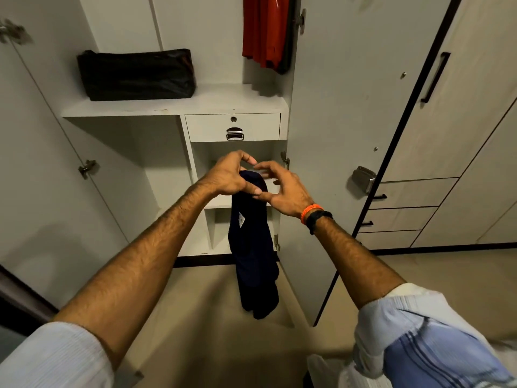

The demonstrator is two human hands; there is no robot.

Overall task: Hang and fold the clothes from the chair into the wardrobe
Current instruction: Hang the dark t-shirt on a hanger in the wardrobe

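Observation:
A dark navy garment [253,253] hangs down in front of the open white wardrobe [173,107], folded over at its top. My left hand [229,177] grips that top fold, fingers and thumb curled round the cloth. My right hand [282,189] is beside it, fingers spread and bent, thumb touching the fabric near my left thumb. A red garment [264,29] hangs in the wardrobe's upper right section. A light blue striped cloth [430,354] is draped over my right forearm.
A black bag [137,74] sits on the wardrobe shelf. Below the shelf is a small locked drawer [233,126] and open compartments. The right wardrobe door [335,107] stands open. Closed cabinets with black handles [435,77] line the right. Beige floor lies below.

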